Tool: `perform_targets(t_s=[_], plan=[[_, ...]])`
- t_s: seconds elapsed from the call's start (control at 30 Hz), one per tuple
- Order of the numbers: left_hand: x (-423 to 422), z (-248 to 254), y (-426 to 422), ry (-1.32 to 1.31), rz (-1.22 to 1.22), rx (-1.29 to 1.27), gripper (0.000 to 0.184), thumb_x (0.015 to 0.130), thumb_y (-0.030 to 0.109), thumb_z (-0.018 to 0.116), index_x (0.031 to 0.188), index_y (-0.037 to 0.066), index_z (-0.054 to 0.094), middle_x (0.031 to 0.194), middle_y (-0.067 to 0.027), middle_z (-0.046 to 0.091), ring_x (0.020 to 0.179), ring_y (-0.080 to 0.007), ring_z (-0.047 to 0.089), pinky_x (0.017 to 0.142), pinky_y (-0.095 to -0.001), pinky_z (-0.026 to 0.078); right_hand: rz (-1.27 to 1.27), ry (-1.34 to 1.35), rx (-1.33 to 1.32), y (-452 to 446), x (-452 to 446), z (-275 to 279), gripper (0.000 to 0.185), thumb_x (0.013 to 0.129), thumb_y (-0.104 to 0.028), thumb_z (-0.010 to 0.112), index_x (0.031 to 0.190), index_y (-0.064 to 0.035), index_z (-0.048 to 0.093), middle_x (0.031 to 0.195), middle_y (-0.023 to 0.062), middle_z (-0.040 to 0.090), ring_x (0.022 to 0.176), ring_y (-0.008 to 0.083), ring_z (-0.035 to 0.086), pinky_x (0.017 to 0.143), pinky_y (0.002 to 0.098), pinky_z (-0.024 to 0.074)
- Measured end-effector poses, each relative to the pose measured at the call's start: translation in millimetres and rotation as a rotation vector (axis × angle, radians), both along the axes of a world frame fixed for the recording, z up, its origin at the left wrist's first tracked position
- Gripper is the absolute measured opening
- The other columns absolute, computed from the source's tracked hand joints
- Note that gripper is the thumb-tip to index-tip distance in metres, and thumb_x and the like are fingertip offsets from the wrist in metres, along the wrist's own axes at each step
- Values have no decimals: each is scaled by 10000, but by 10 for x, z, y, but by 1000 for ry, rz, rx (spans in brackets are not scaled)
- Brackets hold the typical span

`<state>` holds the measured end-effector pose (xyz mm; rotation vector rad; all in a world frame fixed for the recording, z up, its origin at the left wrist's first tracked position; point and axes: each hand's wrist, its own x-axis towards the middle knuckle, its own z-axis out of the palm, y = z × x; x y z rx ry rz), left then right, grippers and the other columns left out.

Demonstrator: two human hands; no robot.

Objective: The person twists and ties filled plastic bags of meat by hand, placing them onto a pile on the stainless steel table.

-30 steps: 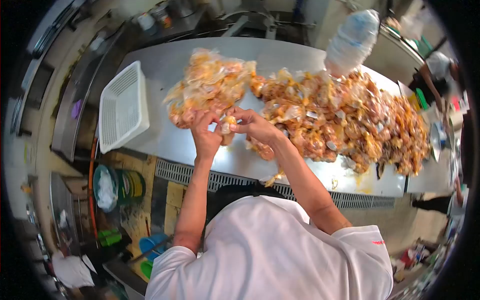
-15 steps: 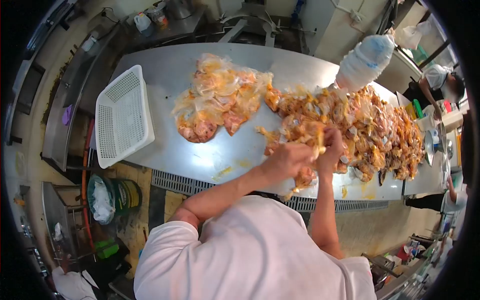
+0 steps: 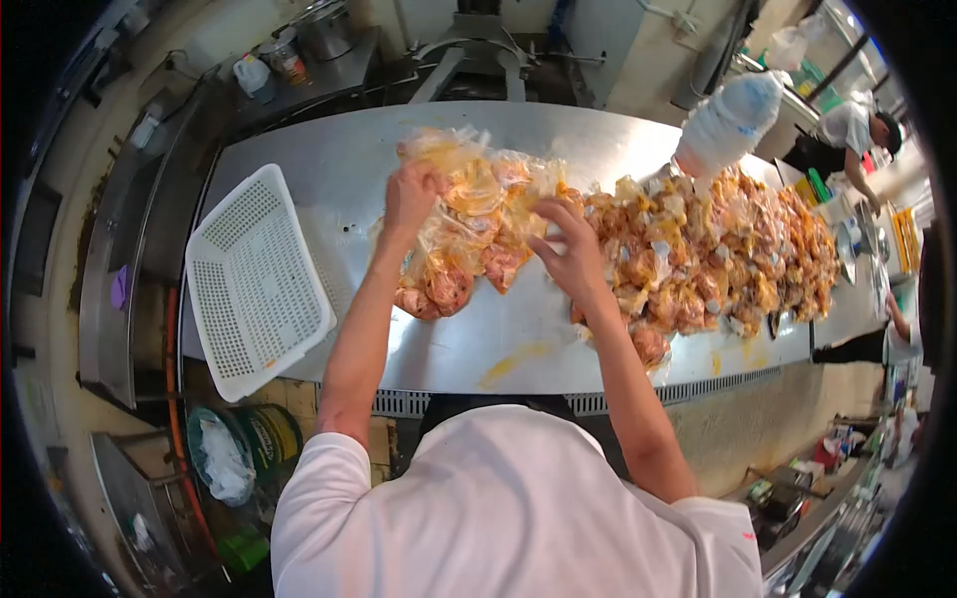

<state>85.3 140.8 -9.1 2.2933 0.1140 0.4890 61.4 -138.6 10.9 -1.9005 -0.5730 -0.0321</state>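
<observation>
A pile of clear plastic bags of orange-marinated meat (image 3: 454, 244) lies on the steel table, in front of me and to the left. My left hand (image 3: 411, 194) is at the far left edge of this pile, its fingers closed on the plastic of a bag of meat (image 3: 449, 174). On the pile's right side, my right hand (image 3: 573, 249) is held with thumb and fingers apart and nothing in them, its fingertips close to the bags. A bigger heap of small knotted bags of meat (image 3: 708, 259) spreads to the right.
A white perforated basket (image 3: 311, 284) stands at the left end of the steel table (image 3: 538, 364). A large wrapped bundle of clear plastic (image 3: 728, 120) rises behind the heap. Below left is a green bucket (image 3: 264, 439). A co-worker (image 3: 847, 140) stands at the far right.
Both hands have left the right heap, where they were together on a bag, and moved left to the smaller pile. My right hand has opened. The view has shifted slightly.
</observation>
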Motion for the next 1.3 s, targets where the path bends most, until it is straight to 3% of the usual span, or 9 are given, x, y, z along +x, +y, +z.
perform_targets(t_s=[0.23, 0.33, 0.4, 0.5, 0.63, 0.7, 0.83, 1.2, 1.3], plan=[[-385, 707, -6, -349, -344, 35, 120, 898, 80, 648, 859, -28, 615, 744, -88, 616, 671, -147, 552, 628, -294, 439, -133, -482, -81, 924, 321, 249, 431, 779, -35, 768, 1184, -123, 649, 1515, 165, 350, 1331, 389, 450, 1083, 451, 431], [-575, 467, 55, -114, -405, -124, 84, 884, 70, 679, 859, -6, 652, 687, -83, 583, 659, -154, 549, 622, -321, 447, 204, -489, -250, 699, 458, 154, 262, 808, -52, 745, 1048, -85, 645, 1449, 139, 438, 1282, 354, 496, 1058, 419, 441], [-792, 298, 58, 143, -467, -288, 206, 895, 153, 708, 796, -13, 636, 670, -35, 544, 652, -125, 490, 629, -304, 425, 549, -91, -190, 533, 402, 100, 158, 812, -42, 725, 916, -52, 606, 1280, 104, 580, 1162, 317, 565, 978, 403, 468], [-1031, 50, -2, 321, -702, -396, 342, 854, 296, 781, 786, -11, 647, 641, 23, 520, 661, -69, 469, 588, -267, 369, 575, -86, -268, 356, 156, 171, 147, 793, -7, 714, 865, -34, 588, 1060, 69, 665, 1039, 283, 606, 908, 398, 478], [-1137, -410, 42, 344, -949, -319, 343, 766, 296, 848, 794, -6, 689, 672, -4, 579, 659, -86, 510, 584, -272, 388, 467, -165, -308, -21, -57, 129, 145, 769, 9, 720, 837, -17, 595, 982, 69, 683, 983, 275, 618, 853, 398, 486], [-1132, -598, 119, 188, -903, 108, 381, 696, 290, 885, 764, -14, 666, 701, -35, 558, 642, -129, 501, 585, -297, 392, 348, -72, -203, -199, -142, 121, 141, 766, 13, 729, 838, -6, 610, 1014, 70, 693, 991, 272, 622, 840, 400, 497], [-1084, 102, -137, 222, -781, -45, 518, 702, 247, 874, 659, -21, 433, 809, -83, 508, 709, -256, 535, 667, -363, 457, 347, -183, -89, -45, -461, 193, 238, 775, -35, 742, 998, -48, 661, 990, 91, 702, 1002, 298, 648, 860, 419, 503], [-936, -267, -75, 161, -1146, 149, 368, 623, 124, 877, 684, -21, 544, 1086, -106, 573, 809, -265, 592, 723, -364, 490, 211, -246, -354, -481, -613, -51, 103, 793, -76, 706, 836, -22, 629, 871, 120, 639, 878, 348, 647, 722, 462, 486], [-756, -241, 67, 302, -967, 73, 322, 599, 81, 864, 723, -30, 588, 1147, -124, 580, 779, -247, 589, 695, -347, 481, 107, -148, -314, -430, -664, -33, 122, 811, -70, 716, 864, -8, 626, 908, 132, 604, 869, 354, 638, 730, 443, 488]])
